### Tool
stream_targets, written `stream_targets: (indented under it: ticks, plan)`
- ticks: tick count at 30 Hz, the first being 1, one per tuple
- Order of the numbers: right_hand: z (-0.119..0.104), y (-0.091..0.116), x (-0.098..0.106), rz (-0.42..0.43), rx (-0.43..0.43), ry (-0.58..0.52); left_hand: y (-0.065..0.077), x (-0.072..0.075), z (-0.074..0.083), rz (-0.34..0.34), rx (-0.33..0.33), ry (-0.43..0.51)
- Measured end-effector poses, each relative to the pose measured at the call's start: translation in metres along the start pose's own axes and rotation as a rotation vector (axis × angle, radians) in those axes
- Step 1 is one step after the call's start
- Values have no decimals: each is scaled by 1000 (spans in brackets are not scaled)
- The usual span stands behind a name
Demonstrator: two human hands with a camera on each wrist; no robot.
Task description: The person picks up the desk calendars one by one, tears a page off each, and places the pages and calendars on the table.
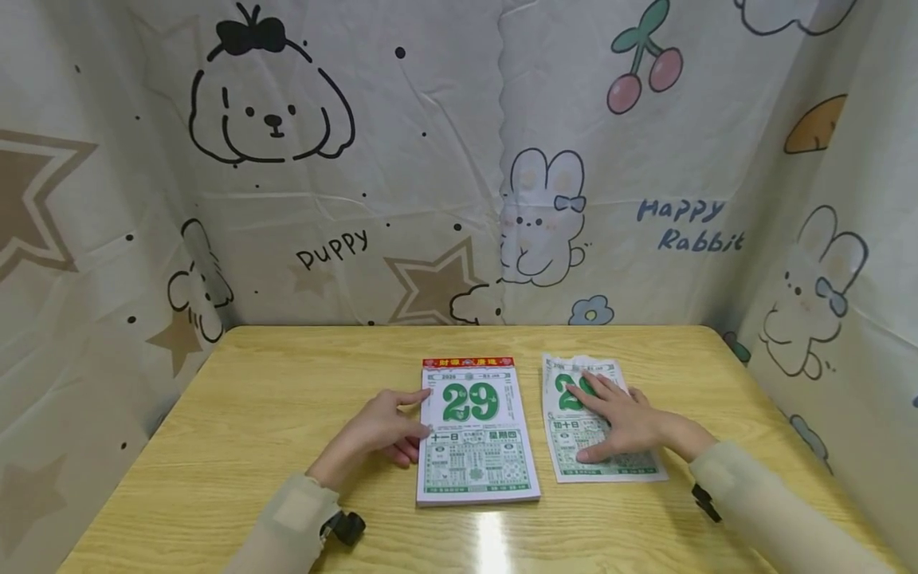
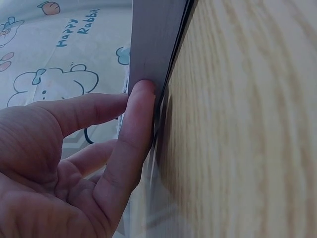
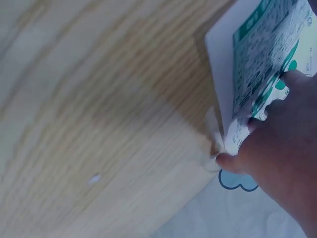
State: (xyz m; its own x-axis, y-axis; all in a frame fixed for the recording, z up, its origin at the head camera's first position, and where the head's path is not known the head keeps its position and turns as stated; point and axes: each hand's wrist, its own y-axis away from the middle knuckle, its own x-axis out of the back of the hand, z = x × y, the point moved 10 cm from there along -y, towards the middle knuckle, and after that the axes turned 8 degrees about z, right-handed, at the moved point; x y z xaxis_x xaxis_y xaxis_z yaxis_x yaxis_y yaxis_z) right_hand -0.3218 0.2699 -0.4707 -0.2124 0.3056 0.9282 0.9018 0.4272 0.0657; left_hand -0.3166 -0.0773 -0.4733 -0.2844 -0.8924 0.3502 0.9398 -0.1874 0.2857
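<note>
A thick tear-off calendar pad with a red header strip and a green 29 lies on the table. My left hand is at its left edge, with fingertips touching the side and the margin of the top page. In the left wrist view, one extended finger rests against the pad's thick side. To the right lies a loose calendar sheet with a ragged top edge. My right hand is spread over this sheet, fingers extended, hiding part of its green number.
The wooden table extends around both papers. A patterned curtain with cartoon animals hangs behind and at both sides. A small white scrap lies on the wood in the right wrist view.
</note>
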Motion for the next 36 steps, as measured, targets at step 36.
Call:
stream_targets:
  ticks: [36]
  plan:
    - [-18,-32,28,153,60,-106,2,-3,-2,-15,2,-1]
